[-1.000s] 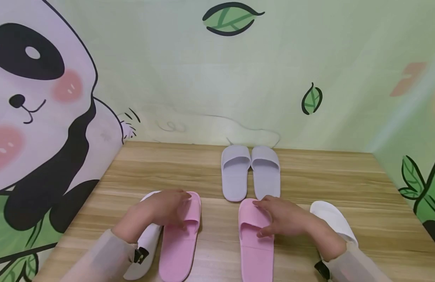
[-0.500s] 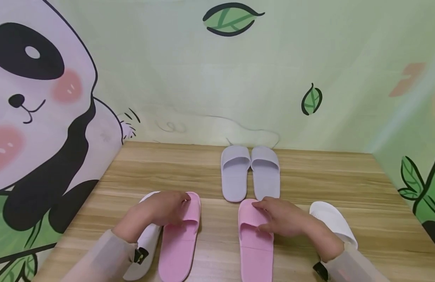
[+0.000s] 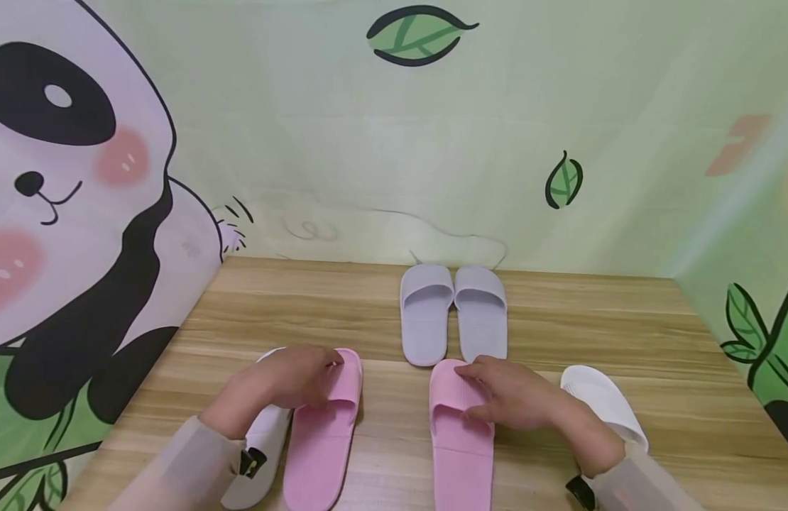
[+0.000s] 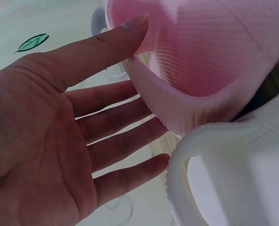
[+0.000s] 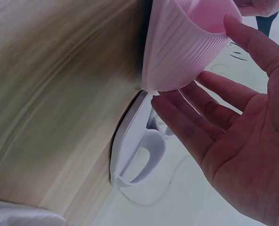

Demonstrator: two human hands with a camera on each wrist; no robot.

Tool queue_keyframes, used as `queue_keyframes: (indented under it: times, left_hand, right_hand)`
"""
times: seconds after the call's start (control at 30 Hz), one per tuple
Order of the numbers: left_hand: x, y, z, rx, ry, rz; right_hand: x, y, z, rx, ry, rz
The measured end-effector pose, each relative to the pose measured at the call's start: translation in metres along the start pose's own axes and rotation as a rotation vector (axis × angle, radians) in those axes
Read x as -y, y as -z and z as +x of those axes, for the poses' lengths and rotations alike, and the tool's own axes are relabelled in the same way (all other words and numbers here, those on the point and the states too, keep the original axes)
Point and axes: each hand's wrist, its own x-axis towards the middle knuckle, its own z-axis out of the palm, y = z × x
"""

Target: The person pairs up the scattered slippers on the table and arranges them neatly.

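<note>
Two pink slippers lie apart on the wood floor, toes toward the far wall. My left hand (image 3: 298,372) pinches the strap of the left pink slipper (image 3: 320,454), thumb at the strap's opening and fingers along its outer side. The right pink slipper (image 3: 463,461) is pinched the same way by my right hand (image 3: 512,390). Close beside the left pink slipper is a white slipper (image 4: 243,174), partly hidden under my left wrist in the head view. Another white slipper (image 3: 601,401) lies to the right, partly behind my right forearm.
A pair of grey slippers (image 3: 424,326) stands side by side against the back wall (image 3: 304,142), just beyond the right pink slipper's toe. Printed walls with a panda (image 3: 62,213) and leaves enclose the wood floor (image 3: 292,298) on the left, back and right.
Both thumbs have drawn in to the strap openings of the pink slippers since a second ago. The slippers lie almost where they were.
</note>
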Motion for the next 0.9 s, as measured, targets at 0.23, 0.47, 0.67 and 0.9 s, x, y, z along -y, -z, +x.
queue_keyframes:
  times: [0.23, 0.47, 0.67, 0.9]
  left_hand:
    - [0.000, -0.001, 0.000, 0.000, -0.018, 0.000]
    - [-0.001, -0.001, 0.000, 0.018, -0.015, 0.013]
    - [0.001, 0.001, -0.002, 0.028, 0.012, 0.030]
    - [0.002, 0.002, -0.001, 0.032, 0.021, 0.048]
  right_hand:
    - [0.008, 0.000, 0.002, -0.007, 0.009, 0.006]
    - [0.018, -0.001, 0.003, -0.018, 0.027, 0.005]
    - [0.032, -0.007, 0.013, -0.017, 0.056, 0.025]
    - [0.045, -0.016, 0.029, -0.015, 0.073, 0.015]
